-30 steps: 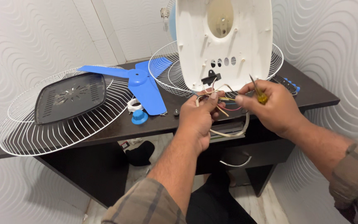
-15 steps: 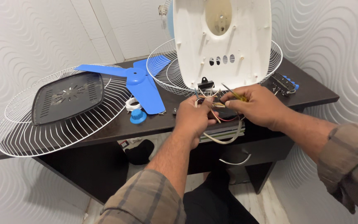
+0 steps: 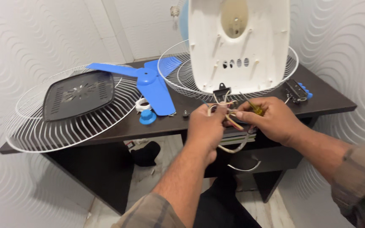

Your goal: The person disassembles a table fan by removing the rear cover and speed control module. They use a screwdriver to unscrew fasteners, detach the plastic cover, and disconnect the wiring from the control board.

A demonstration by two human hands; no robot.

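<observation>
My left hand (image 3: 207, 126) pinches a bundle of thin coloured wires (image 3: 229, 115) that come out of the bottom of a white fan housing (image 3: 239, 44) standing upright on the dark table (image 3: 119, 128). My right hand (image 3: 271, 120) grips a small yellow-handled screwdriver (image 3: 253, 107) and also touches the wires, close against my left hand. A thicker white cable (image 3: 233, 147) loops down below both hands, in front of the table edge.
A white wire fan guard (image 3: 30, 126) with a black plate (image 3: 79, 95) lies at the left. A blue fan blade (image 3: 153, 86), a blue knob (image 3: 148, 117) and a white ring sit mid-table. A second guard (image 3: 178, 76) lies behind the housing; a switch block (image 3: 297, 90) at the right.
My hands have drawn closer together over the wires, and the screwdriver has tipped down from upright to lie along my right fingers. The view has shifted a little to the left.
</observation>
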